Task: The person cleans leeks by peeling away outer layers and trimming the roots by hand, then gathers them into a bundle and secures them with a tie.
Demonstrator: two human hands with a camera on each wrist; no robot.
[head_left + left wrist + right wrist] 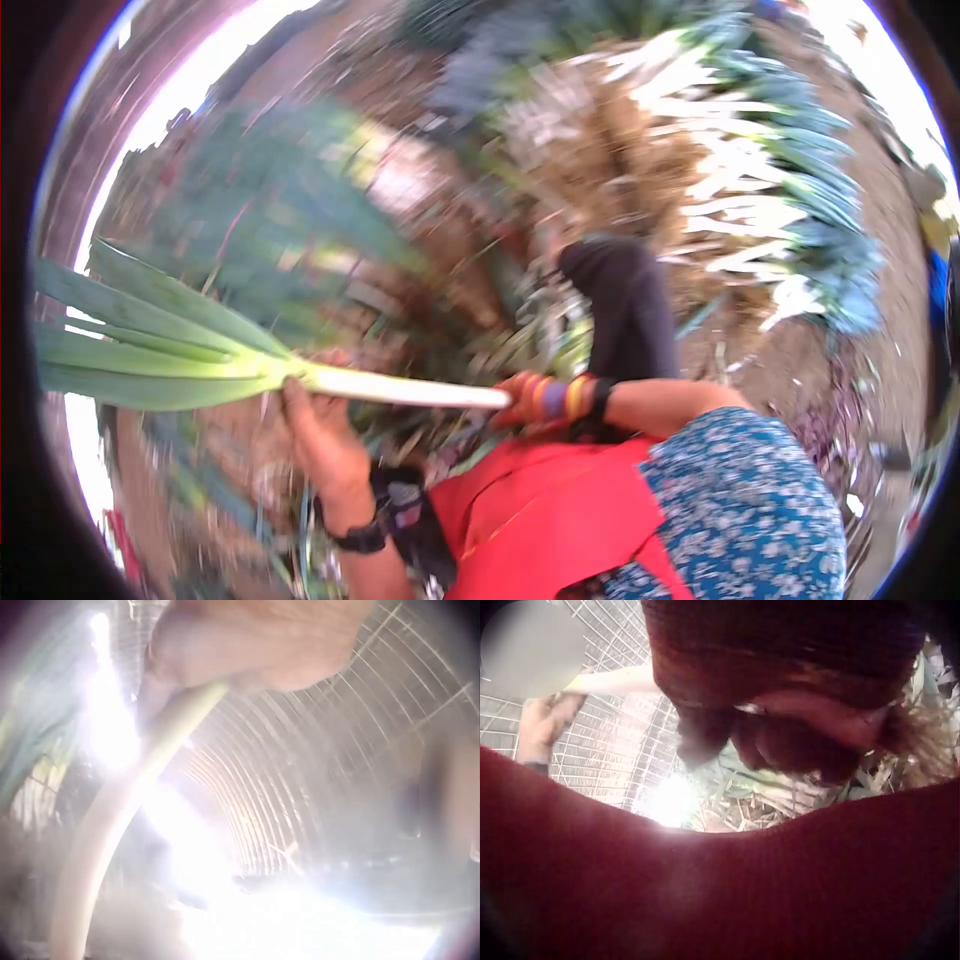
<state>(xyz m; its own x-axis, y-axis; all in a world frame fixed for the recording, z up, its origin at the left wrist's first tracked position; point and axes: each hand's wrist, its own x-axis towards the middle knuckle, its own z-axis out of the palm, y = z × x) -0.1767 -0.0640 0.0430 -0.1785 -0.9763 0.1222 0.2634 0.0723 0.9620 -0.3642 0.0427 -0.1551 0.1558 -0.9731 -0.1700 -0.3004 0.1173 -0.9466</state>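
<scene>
One long leek lies nearly level across the front of the body, its green leaves fanned out to the left. Just below the leaves, my left hand holds it with the thumb on the near side. In the left wrist view the pale shank runs down from the left hand. At the root end my right hand, with striped bands over the fingers, grips the leek. The right wrist view shows the right hand in shadow, with stringy roots beyond it.
Rows of leeks lie on the soil at the upper right, white ends inward. A blurred heap of green leaves sits at upper left. A dark-clothed leg stands ahead of the red apron. Loose trimmings litter the ground.
</scene>
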